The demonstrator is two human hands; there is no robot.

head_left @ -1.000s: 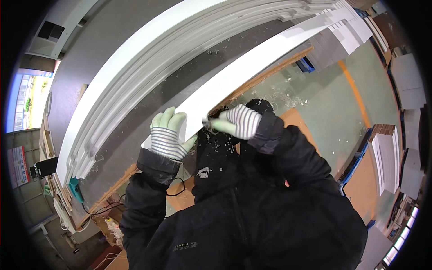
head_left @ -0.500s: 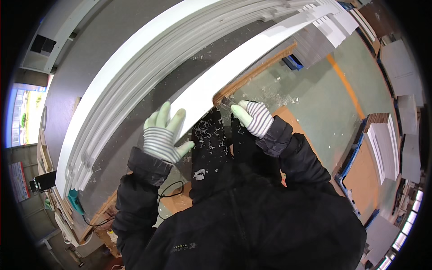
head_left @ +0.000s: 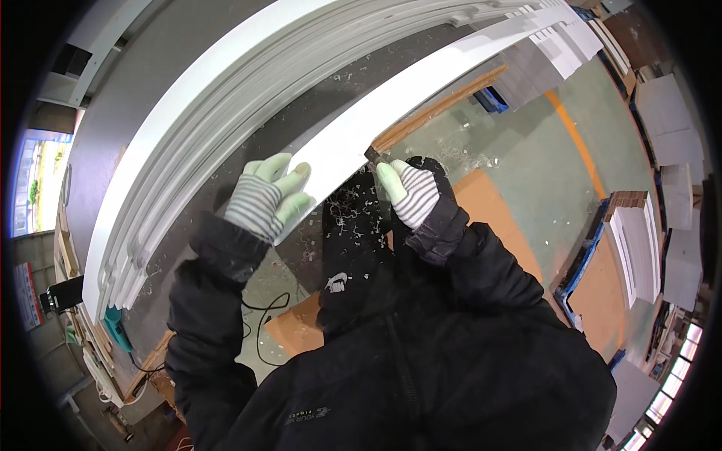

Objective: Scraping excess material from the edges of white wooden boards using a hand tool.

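Note:
A long white board [head_left: 361, 124] lies slantwise on the dark grey workbench [head_left: 199, 218], its near end toward me. My left hand [head_left: 265, 197], in a pale green and grey-striped glove, grips that near end, fingers over one side and thumb at the other. In my right hand [head_left: 411, 192], gloved alike, a small dark flat-bladed tool [head_left: 373, 155] is pinched; its exact kind is hard to make out. The blade touches the board's right edge. Pale curled shavings [head_left: 347, 210] are scattered over my dark trousers.
Several long white boards [head_left: 218, 101] are stacked along the bench to the left. The bench's wooden edge [head_left: 444, 107] runs beside the board. More white panels [head_left: 633, 244] lie at the right, and cardboard [head_left: 489, 214] covers floor by my legs. A black cable [head_left: 263, 331] hangs below my left arm.
My left hand has moved slightly left and closed from a spread pose onto the board's end. My right hand has brought the dark tool up against the board's edge.

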